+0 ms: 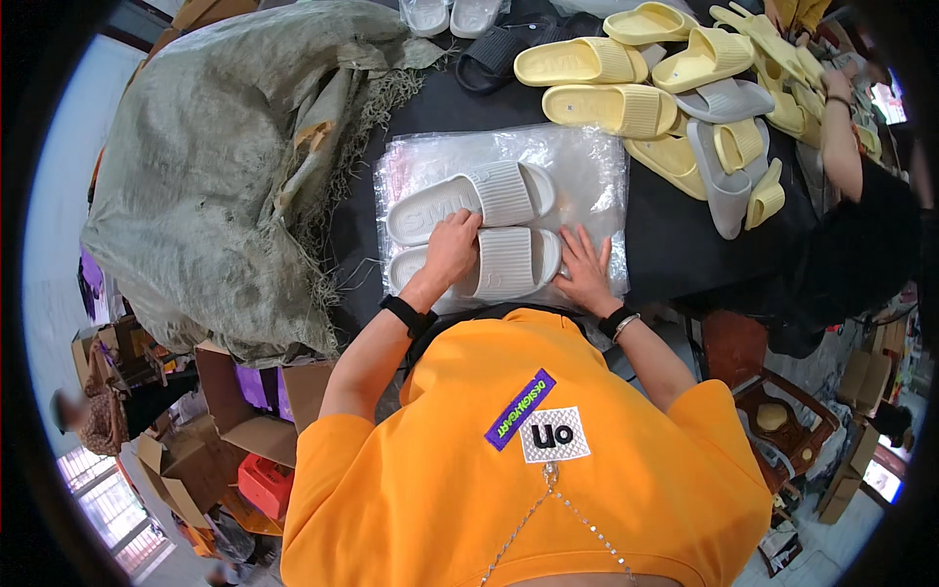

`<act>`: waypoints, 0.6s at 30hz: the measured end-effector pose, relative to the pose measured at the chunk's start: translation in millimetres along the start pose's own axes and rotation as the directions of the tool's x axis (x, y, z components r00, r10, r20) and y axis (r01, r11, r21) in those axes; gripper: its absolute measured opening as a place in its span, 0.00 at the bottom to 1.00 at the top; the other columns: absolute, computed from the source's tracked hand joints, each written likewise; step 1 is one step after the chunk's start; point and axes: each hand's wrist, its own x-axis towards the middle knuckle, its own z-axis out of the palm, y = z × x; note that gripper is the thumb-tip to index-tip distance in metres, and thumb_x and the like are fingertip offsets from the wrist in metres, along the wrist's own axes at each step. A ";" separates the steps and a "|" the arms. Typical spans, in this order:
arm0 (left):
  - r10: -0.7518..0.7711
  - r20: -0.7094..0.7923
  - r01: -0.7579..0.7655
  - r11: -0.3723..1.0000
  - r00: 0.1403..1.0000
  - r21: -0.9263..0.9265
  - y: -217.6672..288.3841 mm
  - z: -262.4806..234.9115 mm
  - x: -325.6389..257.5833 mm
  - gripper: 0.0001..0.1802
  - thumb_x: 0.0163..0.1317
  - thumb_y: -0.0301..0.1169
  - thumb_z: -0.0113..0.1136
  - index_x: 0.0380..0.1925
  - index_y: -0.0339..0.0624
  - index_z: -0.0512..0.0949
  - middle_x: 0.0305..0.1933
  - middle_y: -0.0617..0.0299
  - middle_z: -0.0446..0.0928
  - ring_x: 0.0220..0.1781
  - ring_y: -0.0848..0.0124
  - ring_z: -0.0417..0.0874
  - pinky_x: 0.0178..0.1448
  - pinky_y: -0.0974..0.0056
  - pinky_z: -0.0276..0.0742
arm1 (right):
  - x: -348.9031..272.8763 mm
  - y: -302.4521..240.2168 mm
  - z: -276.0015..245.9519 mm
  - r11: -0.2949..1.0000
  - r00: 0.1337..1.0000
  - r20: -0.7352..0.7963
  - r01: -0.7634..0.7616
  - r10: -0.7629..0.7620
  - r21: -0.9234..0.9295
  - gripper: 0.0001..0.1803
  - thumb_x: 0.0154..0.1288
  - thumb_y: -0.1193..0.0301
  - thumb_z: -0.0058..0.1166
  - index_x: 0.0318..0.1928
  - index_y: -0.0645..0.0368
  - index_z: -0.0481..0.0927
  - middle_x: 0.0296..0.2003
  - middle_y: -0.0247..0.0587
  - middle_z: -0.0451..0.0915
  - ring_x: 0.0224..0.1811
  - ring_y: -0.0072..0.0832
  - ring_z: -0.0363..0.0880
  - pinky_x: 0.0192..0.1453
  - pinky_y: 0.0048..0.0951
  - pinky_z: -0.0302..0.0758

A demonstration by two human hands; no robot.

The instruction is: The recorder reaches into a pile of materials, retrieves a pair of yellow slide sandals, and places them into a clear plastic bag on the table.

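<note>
The site resembles a packing workshop: clear bags (592,186) lie under the right hand (587,276), yellow slippers (579,65) beyond it, cartons (256,437) left of the left hand (453,249).

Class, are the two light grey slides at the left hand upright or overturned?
Upright: both light grey slides show footbeds and ribbed straps facing up.

A sack (215,186) blocks room left of the plastic bags (589,171); bare tabletop (680,249) lies right.

A pale grey slide (475,192) (its broad strap (509,193) ribbed) lies sole-down, toe toward three o'clock; a matching slide (505,263) sits just beside it at six o'clock. Both rest on flat, shiny layers of clear plastic (587,161).
</note>
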 end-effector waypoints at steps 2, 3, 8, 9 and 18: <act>0.005 0.011 -0.005 1.000 1.000 0.020 -1.8 1.6 0.5 0.10 0.48 0.21 0.50 0.33 0.40 0.71 0.34 0.55 0.71 0.39 0.55 0.73 0.40 0.54 0.68 | -0.4 0.8 1.6 1.000 1.000 -0.014 0.000 0.000 0.002 0.27 0.50 0.56 0.53 0.51 0.54 0.71 0.66 0.35 0.53 0.70 0.38 0.40 0.64 0.64 0.25; 0.013 0.019 -0.014 0.999 1.000 0.029 -2.6 2.3 0.6 0.10 0.48 0.21 0.50 0.33 0.40 0.71 0.34 0.55 0.71 0.39 0.55 0.73 0.40 0.54 0.69 | -0.8 1.4 2.0 1.000 1.000 -0.023 0.004 -0.004 -0.001 0.27 0.50 0.56 0.53 0.51 0.54 0.71 0.66 0.35 0.53 0.70 0.38 0.40 0.64 0.64 0.25; 0.023 0.025 -0.024 0.999 0.999 0.036 -2.8 2.8 0.6 0.10 0.47 0.21 0.51 0.33 0.40 0.70 0.34 0.54 0.71 0.39 0.55 0.73 0.41 0.55 0.69 | -0.8 0.5 1.0 1.000 1.000 -0.023 -0.009 0.009 0.005 0.28 0.51 0.57 0.52 0.52 0.53 0.70 0.66 0.35 0.53 0.70 0.38 0.40 0.64 0.63 0.24; 0.022 0.027 -0.023 0.999 0.999 0.036 -3.0 2.4 0.2 0.10 0.47 0.21 0.51 0.33 0.39 0.70 0.33 0.54 0.71 0.39 0.54 0.73 0.41 0.54 0.69 | -0.5 0.0 0.8 1.000 1.000 -0.011 -0.014 0.014 0.006 0.28 0.50 0.57 0.52 0.52 0.53 0.70 0.66 0.35 0.53 0.70 0.38 0.40 0.64 0.63 0.24; -0.013 0.065 0.014 1.000 0.998 -0.019 -3.8 1.2 5.8 0.10 0.47 0.21 0.51 0.32 0.39 0.71 0.32 0.52 0.71 0.37 0.52 0.74 0.40 0.52 0.71 | -0.9 -0.1 -0.9 1.000 1.000 0.012 -0.012 0.012 -0.001 0.28 0.50 0.57 0.53 0.53 0.52 0.70 0.66 0.35 0.53 0.71 0.37 0.39 0.64 0.63 0.24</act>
